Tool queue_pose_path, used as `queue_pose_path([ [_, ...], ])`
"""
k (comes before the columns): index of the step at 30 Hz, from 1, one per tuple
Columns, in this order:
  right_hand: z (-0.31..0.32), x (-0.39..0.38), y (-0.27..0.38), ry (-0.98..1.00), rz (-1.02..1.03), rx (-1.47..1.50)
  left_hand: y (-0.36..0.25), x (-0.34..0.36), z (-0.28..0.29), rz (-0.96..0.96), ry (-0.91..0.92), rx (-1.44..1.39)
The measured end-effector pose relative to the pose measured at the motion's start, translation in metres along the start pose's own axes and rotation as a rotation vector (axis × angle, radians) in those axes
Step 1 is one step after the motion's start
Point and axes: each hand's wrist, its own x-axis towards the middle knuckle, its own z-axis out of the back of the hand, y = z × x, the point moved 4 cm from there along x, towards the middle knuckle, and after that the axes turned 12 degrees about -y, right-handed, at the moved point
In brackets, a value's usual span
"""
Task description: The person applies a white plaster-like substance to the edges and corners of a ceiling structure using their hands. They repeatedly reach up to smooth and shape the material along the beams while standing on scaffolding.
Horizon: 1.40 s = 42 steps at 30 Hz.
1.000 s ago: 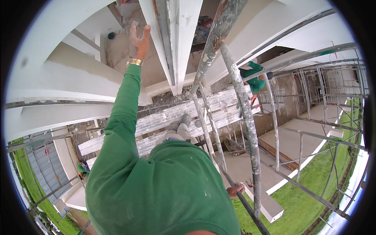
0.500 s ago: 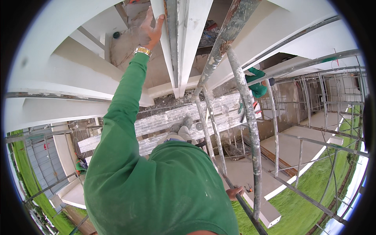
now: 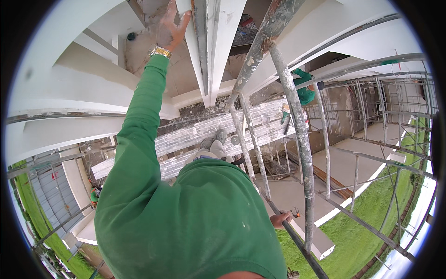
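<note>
My left arm reaches up in its green sleeve, a gold-coloured watch point(image 3: 160, 51) at the wrist. Fingers apart, my left hand point(image 3: 171, 30) lies at the edge of a tall white upright panel point(image 3: 195, 52); whether the fingertips press on it is hard to tell. Low on the right, my right hand point(image 3: 280, 220) is closed around a grey scaffold pipe point(image 3: 300, 246). The sleeve and body hide most of the right arm. My shoes point(image 3: 220, 136) stand on paint-spattered planks point(image 3: 186, 140).
Thick paint-stained scaffold tubes point(image 3: 297, 116) rise just right of me. A co-worker in green point(image 3: 305, 93) is beyond them, near a brush-like tool point(image 3: 285, 110) on the planks. More scaffolding point(image 3: 385, 107), a pale ledge point(image 3: 341, 156) and grass point(image 3: 346, 237) lie right and below.
My left hand has shifted slightly up and left in the picture, staying beside the white panel. My right hand keeps its hold on the pipe. The co-worker has moved a little.
</note>
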Motion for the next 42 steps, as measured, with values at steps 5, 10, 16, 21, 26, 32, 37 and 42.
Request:
queue_pose_path([
  [5, -0.002, -0.009, 0.031, -0.051, 0.052, -0.04, 0.016, -0.008, -0.004, -0.017, -0.031, 0.033],
  [10, 0.0, -0.007, 0.022, -0.076, 0.091, -0.034, 0.02, -0.01, -0.006, 0.028, -0.042, 0.041],
  [16, -0.003, -0.006, 0.016, -0.053, 0.118, 0.052, 0.027, -0.013, -0.006, 0.157, 0.006, -0.028],
  [21, 0.0, -0.01, 0.013, -0.082, 0.067, 0.0, 0.043, -0.017, -0.005, 0.285, 0.08, -0.084],
  [26, -0.004, -0.014, 0.015, -0.169, 0.004, 0.035, 0.03, -0.016, -0.009, 0.19, 0.069, -0.117],
  [32, -0.005, -0.018, 0.029, -0.167, -0.041, 0.024, -0.01, -0.018, -0.015, 0.176, -0.104, 0.064],
  [37, -0.003, -0.018, 0.029, -0.175, 0.149, -0.133, -0.017, -0.018, -0.017, 0.23, -0.123, 0.084],
  [42, -0.006, -0.021, 0.037, -0.169, -0.064, 0.04, -0.013, -0.018, -0.019, 0.175, -0.132, -0.017],
])
